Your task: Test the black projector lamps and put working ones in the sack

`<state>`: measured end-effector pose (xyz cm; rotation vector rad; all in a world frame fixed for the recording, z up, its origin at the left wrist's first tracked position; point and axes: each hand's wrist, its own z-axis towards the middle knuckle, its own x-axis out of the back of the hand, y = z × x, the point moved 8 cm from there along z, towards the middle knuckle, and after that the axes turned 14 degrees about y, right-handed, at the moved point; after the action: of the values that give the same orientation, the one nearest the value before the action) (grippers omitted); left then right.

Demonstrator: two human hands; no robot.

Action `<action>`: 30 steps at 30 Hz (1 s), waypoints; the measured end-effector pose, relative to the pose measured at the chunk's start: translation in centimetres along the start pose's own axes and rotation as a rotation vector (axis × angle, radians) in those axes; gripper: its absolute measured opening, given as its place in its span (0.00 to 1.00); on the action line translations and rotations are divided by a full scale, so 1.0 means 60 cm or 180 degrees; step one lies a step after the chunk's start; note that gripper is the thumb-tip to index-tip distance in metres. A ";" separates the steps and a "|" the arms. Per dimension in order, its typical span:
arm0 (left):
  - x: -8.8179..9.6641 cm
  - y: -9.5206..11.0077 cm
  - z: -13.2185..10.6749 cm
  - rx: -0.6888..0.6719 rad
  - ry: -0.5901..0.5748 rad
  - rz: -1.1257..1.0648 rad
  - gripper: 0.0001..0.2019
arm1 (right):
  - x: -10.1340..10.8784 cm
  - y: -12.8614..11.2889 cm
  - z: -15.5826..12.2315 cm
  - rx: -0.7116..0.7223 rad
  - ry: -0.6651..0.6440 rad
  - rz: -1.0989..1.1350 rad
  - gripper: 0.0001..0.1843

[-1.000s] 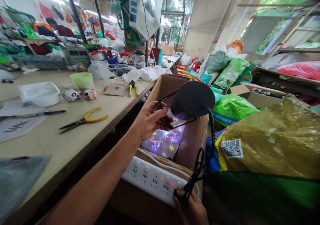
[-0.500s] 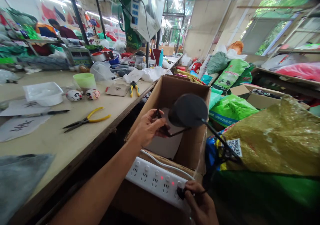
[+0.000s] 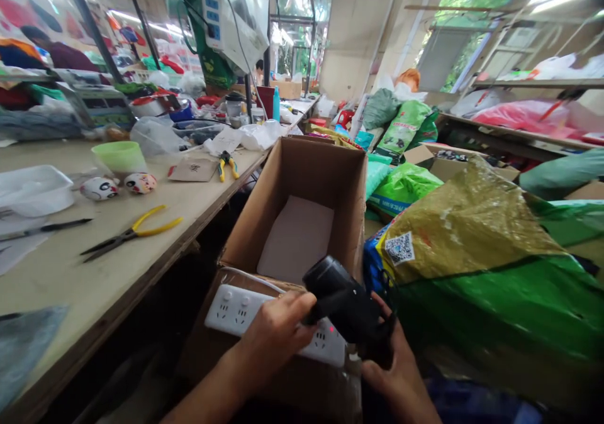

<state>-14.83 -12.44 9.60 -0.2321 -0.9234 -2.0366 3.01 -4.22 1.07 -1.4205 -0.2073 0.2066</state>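
Your left hand (image 3: 271, 342), your right hand (image 3: 394, 380), fingers (image 3: 283, 314) closed around a black lamp (image 3: 342, 298), just above a white power strip (image 3: 231, 311)

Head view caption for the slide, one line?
Left hand and right hand hold a black round lamp above a white power strip by an open brown cardboard box.

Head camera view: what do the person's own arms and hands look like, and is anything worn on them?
The left hand and right hand are bare, with no gloves. The left forearm shows no sleeve, watch or band. Only a short stretch of the right forearm shows at the lower edge, also without a sleeve.
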 end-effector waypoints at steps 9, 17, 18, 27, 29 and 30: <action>-0.007 0.075 -0.044 -0.0854 0.0358 0.0388 0.15 | 0.035 0.026 -0.036 -0.0222 0.0358 0.0216 0.42; -0.021 0.103 -0.029 -0.0023 0.0118 -0.0763 0.54 | 0.055 0.024 -0.061 -0.0305 -0.0307 0.0608 0.47; -0.027 0.102 -0.026 0.0111 -0.0008 -0.0932 0.55 | 0.055 0.021 -0.065 -0.0416 -0.0465 0.0644 0.48; -0.095 0.132 -0.029 0.0402 -0.1278 -0.2054 0.27 | 0.131 -0.019 -0.136 -0.1109 -0.0523 0.0766 0.50; -0.131 0.139 -0.043 0.0419 -0.1575 -0.2185 0.24 | 0.166 -0.024 -0.165 -0.1290 -0.0270 0.0885 0.49; -0.150 0.143 -0.051 0.0390 -0.1698 -0.2216 0.26 | 0.190 -0.025 -0.181 -0.1336 -0.0060 0.0948 0.49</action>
<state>-2.19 -11.81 7.69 -0.4471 -1.6268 -2.5905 16.92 -11.78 1.25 -1.8668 -0.0528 0.4403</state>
